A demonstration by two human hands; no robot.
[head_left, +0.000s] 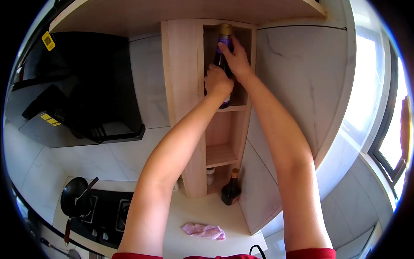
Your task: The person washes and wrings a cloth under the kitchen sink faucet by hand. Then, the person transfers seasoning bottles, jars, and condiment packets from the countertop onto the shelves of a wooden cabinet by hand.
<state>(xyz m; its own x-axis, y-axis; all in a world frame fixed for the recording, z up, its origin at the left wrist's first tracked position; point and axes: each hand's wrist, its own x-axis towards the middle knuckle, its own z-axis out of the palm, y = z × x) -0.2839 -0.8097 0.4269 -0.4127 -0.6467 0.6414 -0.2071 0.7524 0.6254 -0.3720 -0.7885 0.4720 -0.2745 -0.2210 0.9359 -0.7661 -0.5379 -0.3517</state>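
A dark bottle (221, 59) with a gold cap and a purple neck label stands nearly upright at the top compartment of a narrow wooden shelf (183, 64). My right hand (236, 56) wraps round its upper part, just below the cap. Lower down, my left hand (218, 80) has its fingers curled round the bottle's body. Both hands hide much of the bottle; its base shows below my left wrist, close to the compartment's lower board.
Below, a dark bottle with an orange cap (231, 190) and a small white-capped jar (210, 176) stand by the lowest compartment. A pink cloth (204, 231) lies on the counter (181, 216). At left are a wok (74, 196), a gas stove (108, 211) and a black range hood (95, 86).
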